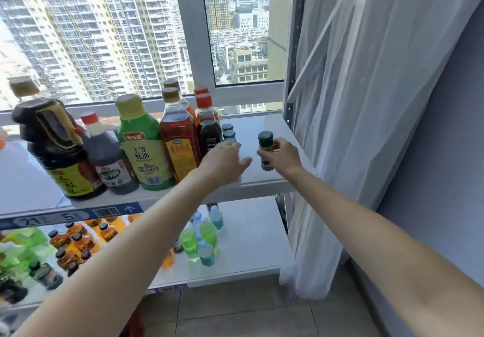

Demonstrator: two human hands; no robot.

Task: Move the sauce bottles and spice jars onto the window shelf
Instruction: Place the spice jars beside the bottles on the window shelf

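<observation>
Right hand [281, 156] pinches a green-capped spice jar [265, 151] at mid-body, long axis upright, cap up, base at or just above the window shelf [264, 179]; contact unclear. Left hand [225, 157] nearby, fingers curled over something hidden; grip cannot be told. Row of blue-capped jars [228, 132] lies beyond the left hand; likely set-down spot is left of the jar.
</observation>
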